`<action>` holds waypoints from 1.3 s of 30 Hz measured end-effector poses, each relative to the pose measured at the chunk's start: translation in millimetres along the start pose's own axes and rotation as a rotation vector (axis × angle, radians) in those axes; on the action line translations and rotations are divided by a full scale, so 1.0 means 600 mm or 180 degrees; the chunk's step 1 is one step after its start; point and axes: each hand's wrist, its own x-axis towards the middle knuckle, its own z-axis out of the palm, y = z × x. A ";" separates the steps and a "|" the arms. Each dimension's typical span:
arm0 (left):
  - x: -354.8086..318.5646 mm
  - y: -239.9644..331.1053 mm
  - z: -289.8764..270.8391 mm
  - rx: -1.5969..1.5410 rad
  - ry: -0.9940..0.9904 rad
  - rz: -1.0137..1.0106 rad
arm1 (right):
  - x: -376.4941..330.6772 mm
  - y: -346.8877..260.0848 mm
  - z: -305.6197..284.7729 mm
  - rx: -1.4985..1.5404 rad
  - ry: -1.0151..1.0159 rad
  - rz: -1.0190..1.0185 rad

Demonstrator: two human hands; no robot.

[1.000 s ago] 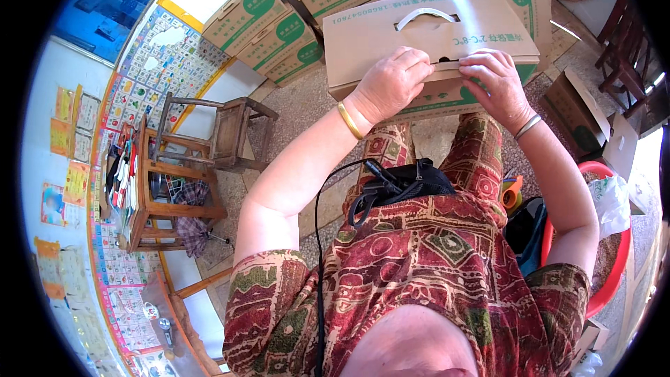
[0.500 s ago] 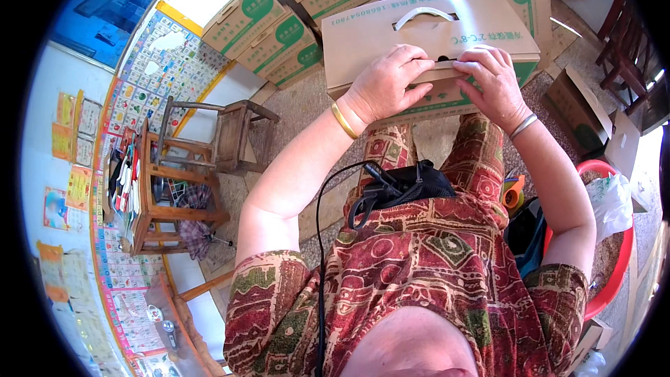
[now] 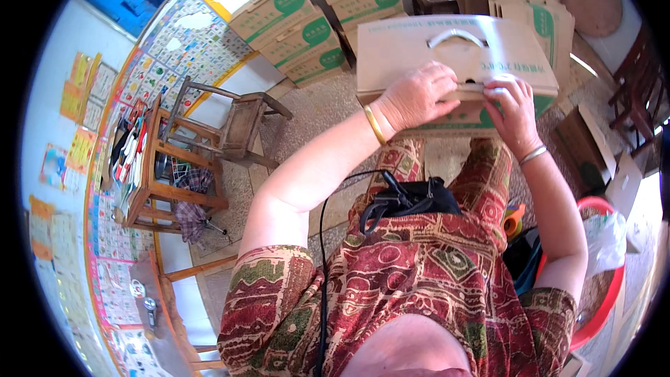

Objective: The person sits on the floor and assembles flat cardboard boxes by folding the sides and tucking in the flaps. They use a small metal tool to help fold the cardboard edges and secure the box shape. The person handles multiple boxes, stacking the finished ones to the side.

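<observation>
A closed brown cardboard box (image 3: pixel 394 52) with green print is in front of me at the upper middle, above my knees. A white carrying handle (image 3: pixel 457 35) arches from a slot in its lid. My left hand (image 3: pixel 419 95) has its fingers on the lid's near edge and its thumb just below it, closed on the box beside a small dark hole. To the right of that hole, my right hand (image 3: pixel 513 112) pinches the same edge between thumb and fingers. Part of the box's front face is hidden behind both hands.
Stacked matching boxes (image 3: pixel 300 35) stand at the far left, and flattened cartons (image 3: pixel 551 28) lean at the far right. A wooden chair (image 3: pixel 241 126) is on the left. An opened carton (image 3: pixel 585 143) and a red basin (image 3: pixel 614 300) with a white plastic bag are on the right.
The whole view has shifted, so the box and hands appear slightly lower and farther right. Both hands remain at the lid's near edge, the right fingers a little more bent.
</observation>
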 end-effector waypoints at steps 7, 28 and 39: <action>-0.007 0.011 0.005 -0.0069 0.0160 -0.0130 | -0.003 -0.006 -0.002 0.0023 0.0078 0.0001; -0.001 0.010 -0.001 -0.0454 0.0012 -0.0427 | -0.004 -0.001 -0.025 0.0424 -0.0066 -0.0001; 0.009 0.026 -0.003 0.0135 -0.0162 -0.0207 | 0.003 -0.021 -0.024 -0.0564 -0.0653 0.0022</action>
